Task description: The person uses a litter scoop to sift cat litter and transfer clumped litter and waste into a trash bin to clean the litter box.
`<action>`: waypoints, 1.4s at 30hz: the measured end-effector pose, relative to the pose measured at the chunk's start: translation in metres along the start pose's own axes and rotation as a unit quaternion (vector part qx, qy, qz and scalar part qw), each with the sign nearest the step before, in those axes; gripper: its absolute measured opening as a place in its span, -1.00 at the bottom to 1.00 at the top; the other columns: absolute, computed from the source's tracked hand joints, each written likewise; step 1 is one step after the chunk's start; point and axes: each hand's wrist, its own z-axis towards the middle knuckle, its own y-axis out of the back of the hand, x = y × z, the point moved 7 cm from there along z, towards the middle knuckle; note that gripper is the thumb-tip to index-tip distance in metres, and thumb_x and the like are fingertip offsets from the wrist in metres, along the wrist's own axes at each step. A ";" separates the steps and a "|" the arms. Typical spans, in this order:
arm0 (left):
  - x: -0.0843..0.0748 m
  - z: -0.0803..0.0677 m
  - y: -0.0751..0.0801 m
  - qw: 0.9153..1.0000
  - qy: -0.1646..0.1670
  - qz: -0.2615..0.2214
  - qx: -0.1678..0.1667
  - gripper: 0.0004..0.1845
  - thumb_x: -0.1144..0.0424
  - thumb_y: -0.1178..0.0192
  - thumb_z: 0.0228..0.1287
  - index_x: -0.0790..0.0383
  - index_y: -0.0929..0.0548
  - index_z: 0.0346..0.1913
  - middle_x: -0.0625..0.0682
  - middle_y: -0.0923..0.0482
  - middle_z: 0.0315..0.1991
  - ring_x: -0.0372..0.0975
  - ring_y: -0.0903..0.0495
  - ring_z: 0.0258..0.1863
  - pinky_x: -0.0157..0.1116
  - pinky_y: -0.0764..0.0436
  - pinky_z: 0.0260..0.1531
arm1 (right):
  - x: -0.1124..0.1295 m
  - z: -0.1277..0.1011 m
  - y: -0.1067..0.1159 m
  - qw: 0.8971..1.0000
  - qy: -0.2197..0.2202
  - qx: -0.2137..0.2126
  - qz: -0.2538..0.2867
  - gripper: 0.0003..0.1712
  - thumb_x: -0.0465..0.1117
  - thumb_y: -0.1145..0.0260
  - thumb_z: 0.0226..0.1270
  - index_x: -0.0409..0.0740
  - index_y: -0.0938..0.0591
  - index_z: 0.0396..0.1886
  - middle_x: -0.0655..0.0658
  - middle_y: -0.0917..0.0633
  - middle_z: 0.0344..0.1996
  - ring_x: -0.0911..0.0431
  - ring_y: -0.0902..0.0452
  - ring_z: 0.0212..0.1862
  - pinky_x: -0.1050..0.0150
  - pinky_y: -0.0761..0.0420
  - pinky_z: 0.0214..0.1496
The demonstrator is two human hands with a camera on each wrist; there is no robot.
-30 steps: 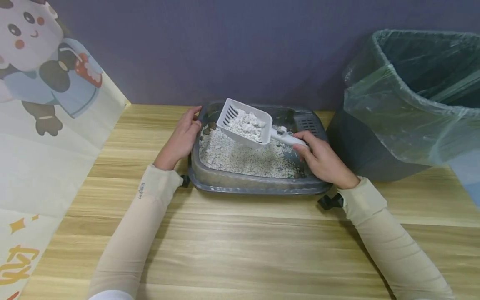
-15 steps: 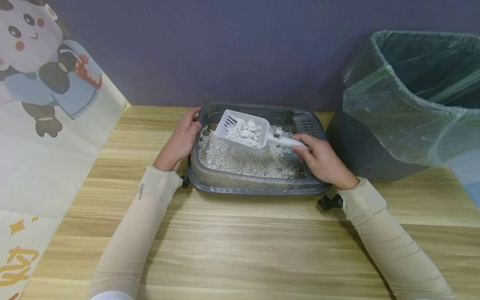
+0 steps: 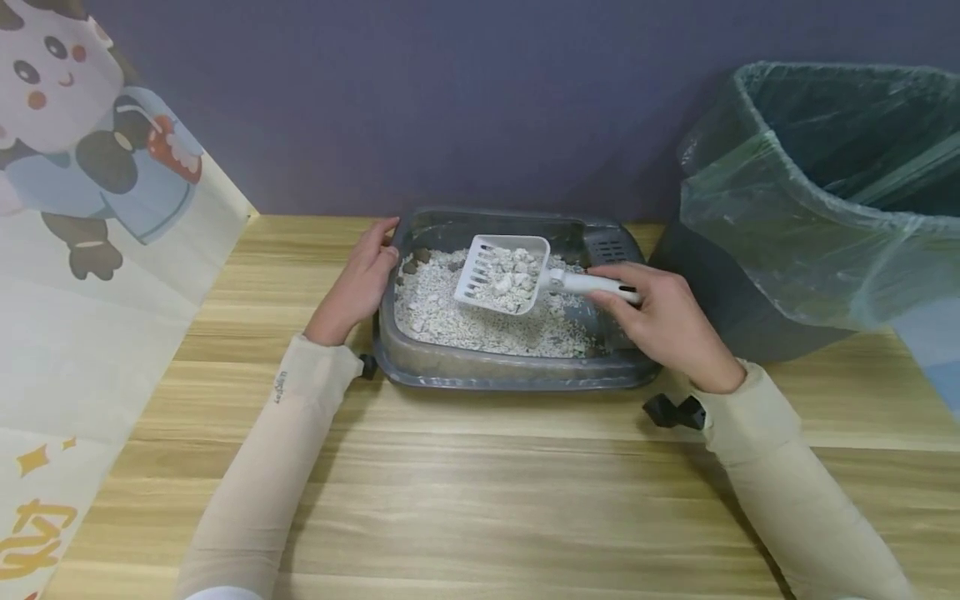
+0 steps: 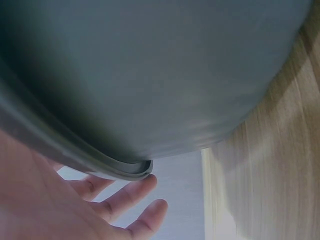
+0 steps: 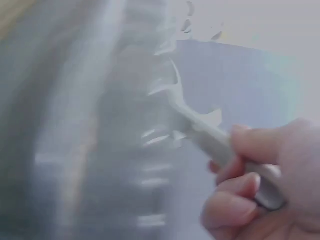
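My right hand [image 3: 660,312] grips the handle of a white slotted litter scoop [image 3: 543,279], fingers wrapped round it in the right wrist view. Whitish clumps and grains [image 3: 512,275] lie in the scoop's pan, which is above the litter [image 3: 480,329] in a grey litter box [image 3: 480,371]. At the box's left side, my left hand [image 3: 356,279] rests against the rim with its fingers loosely extended. The left wrist view shows these fingers [image 4: 132,197] just beyond the rim's underside. The right wrist view is blurred, and the scoop's pan is hard to make out there.
A tall grey trash bin [image 3: 750,292] lined with a translucent green bag [image 3: 817,250] stands right of the box. Behind is a dark blue-grey wall [image 3: 450,100]. A cartoon-printed panel [image 3: 75,333] borders the wooden tabletop [image 3: 480,492] on the left.
My right hand has drawn the scoop to the right and turned it so its slotted pan faces up more squarely. The left hand stays at the rim.
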 end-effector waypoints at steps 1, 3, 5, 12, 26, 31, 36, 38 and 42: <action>0.000 0.000 0.000 1.000 0.000 0.000 0.000 -0.44 0.18 0.30 0.44 0.25 -0.08 0.45 0.29 -0.22 0.22 0.06 -0.24 0.16 0.05 -0.23 0.14 | 0.004 -0.001 0.004 1.000 -0.005 0.004 -0.010 -0.60 0.04 -0.22 0.33 -0.01 -0.63 0.08 0.02 -0.58 -0.50 0.15 -0.25 -0.73 0.26 -0.29 -0.66; 0.000 0.000 0.000 1.000 0.000 0.002 0.000 -0.44 0.18 0.30 0.44 0.24 -0.08 0.45 0.29 -0.22 0.22 0.06 -0.24 0.16 0.05 -0.23 0.14 | 0.011 -0.004 0.011 0.999 -0.011 0.012 -0.034 -0.58 0.07 -0.20 0.34 -0.03 -0.64 0.06 0.01 -0.54 -0.60 0.15 -0.23 -0.74 0.25 -0.28 -0.66; 0.000 0.000 0.001 1.000 -0.001 0.003 -0.001 -0.44 0.18 0.30 0.44 0.25 -0.09 0.45 0.29 -0.22 0.22 0.07 -0.24 0.16 0.06 -0.22 0.14 | 0.016 -0.007 0.015 0.998 -0.010 0.020 -0.053 -0.58 0.07 -0.18 0.35 -0.07 -0.65 0.03 0.03 -0.48 -0.68 0.16 -0.20 -0.75 0.26 -0.26 -0.65; 0.000 0.000 0.000 1.000 -0.001 0.003 0.000 -0.44 0.18 0.30 0.43 0.25 -0.09 0.45 0.30 -0.22 0.22 0.07 -0.25 0.16 0.05 -0.22 0.15 | 0.022 -0.010 0.020 0.998 0.016 0.015 -0.065 -0.62 -0.01 -0.15 0.40 -0.15 -0.67 -0.01 0.11 -0.38 -0.81 0.20 -0.13 -0.78 0.26 -0.30 -0.58; 0.000 0.000 0.000 1.000 -0.006 0.003 -0.003 -0.44 0.20 0.29 0.43 0.27 -0.09 0.45 0.31 -0.22 0.21 0.07 -0.25 0.16 0.04 -0.23 0.15 | 0.022 -0.010 0.024 0.998 0.023 -0.019 -0.059 -0.68 -0.04 -0.23 0.35 -0.12 -0.70 -0.07 0.08 -0.42 -0.77 0.21 -0.08 -0.79 0.28 -0.19 -0.67; 0.001 0.000 0.000 1.000 -0.006 0.002 -0.001 -0.44 0.21 0.31 0.43 0.27 -0.08 0.45 0.32 -0.21 0.21 0.09 -0.25 0.15 0.06 -0.22 0.15 | 0.023 -0.009 0.024 0.997 0.042 -0.028 -0.053 -0.71 -0.09 -0.26 0.32 -0.09 -0.68 -0.04 0.07 -0.48 -0.68 0.21 -0.14 -0.75 0.30 -0.21 -0.63; 0.001 -0.001 0.000 1.000 -0.002 0.005 -0.003 -0.44 0.21 0.30 0.43 0.26 -0.09 0.45 0.31 -0.22 0.22 0.07 -0.25 0.16 0.04 -0.22 0.15 | 0.026 -0.009 0.023 0.996 0.069 -0.038 -0.041 -0.62 -0.22 -0.31 0.27 -0.08 -0.60 0.10 0.04 -0.57 -0.39 0.19 -0.29 -0.57 0.31 -0.27 -0.51; 0.001 -0.001 0.000 1.000 -0.001 0.005 -0.002 -0.44 0.21 0.30 0.43 0.26 -0.08 0.45 0.31 -0.21 0.22 0.07 -0.25 0.16 0.04 -0.22 0.15 | 0.025 -0.009 0.024 0.995 0.073 -0.047 -0.040 -0.58 -0.26 -0.33 0.24 -0.10 -0.59 0.12 0.03 -0.57 -0.37 0.19 -0.29 -0.54 0.31 -0.27 -0.49; 0.000 -0.001 0.000 1.000 -0.003 0.006 0.000 -0.44 0.20 0.30 0.44 0.26 -0.08 0.45 0.30 -0.21 0.22 0.07 -0.26 0.15 0.05 -0.23 0.14 | 0.025 -0.009 0.027 0.993 0.078 -0.076 -0.032 -0.56 -0.30 -0.34 0.21 -0.12 -0.57 0.12 -0.02 -0.57 -0.33 0.19 -0.32 -0.45 0.34 -0.27 -0.46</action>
